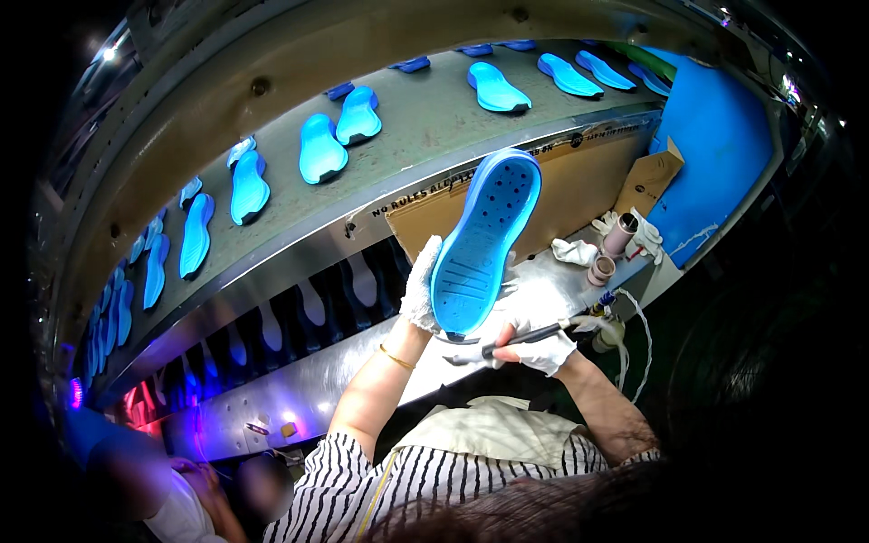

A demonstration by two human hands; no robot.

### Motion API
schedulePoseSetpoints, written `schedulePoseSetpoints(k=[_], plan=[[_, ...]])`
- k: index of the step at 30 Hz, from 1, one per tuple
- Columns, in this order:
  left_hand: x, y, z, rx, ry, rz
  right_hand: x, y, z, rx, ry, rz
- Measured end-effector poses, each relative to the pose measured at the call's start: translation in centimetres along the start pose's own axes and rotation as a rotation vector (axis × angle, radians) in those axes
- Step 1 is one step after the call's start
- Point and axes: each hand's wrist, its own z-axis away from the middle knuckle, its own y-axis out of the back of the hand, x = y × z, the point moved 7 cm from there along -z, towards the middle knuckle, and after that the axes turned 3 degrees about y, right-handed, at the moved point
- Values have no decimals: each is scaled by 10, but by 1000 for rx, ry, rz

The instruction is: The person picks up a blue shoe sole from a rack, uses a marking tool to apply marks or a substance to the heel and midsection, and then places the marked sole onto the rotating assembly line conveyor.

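My left hand (422,288), in a white knit glove, grips a bright blue shoe sole (489,240) by its left edge. The sole is tilted up, its inner face showing, with holes toward the top and ribs lower down. Just below its bottom end, my right hand (541,351) is closed round a slim black-handled tool (536,334). This tool has a pale tip pointing left; its exact kind is unclear. The right glove is white, with bare thumb and fingertips showing.
A conveyor belt (407,140) carries several blue soles (322,149) beyond a metal edge. Cardboard (579,181) leans below it. At right are a pink cup (619,235), a white cloth (574,252) and thin hoses (644,335). Another person's arm (213,493) is at lower left.
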Motion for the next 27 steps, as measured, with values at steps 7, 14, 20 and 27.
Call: schedulePoseSetpoints(k=[7, 14, 20, 27], plan=[[8, -5, -5, 13, 42, 50, -26, 17, -7, 155, 298, -45], [5, 15, -14, 297, 156, -130, -13, 9, -23, 54, 250, 82], [-17, 36, -17, 251, 358, -237, -5, 23, -34, -146, 171, 346], [-10, -15, 0, 300, 298, -405, -25, 26, -26, -73, 193, 393]])
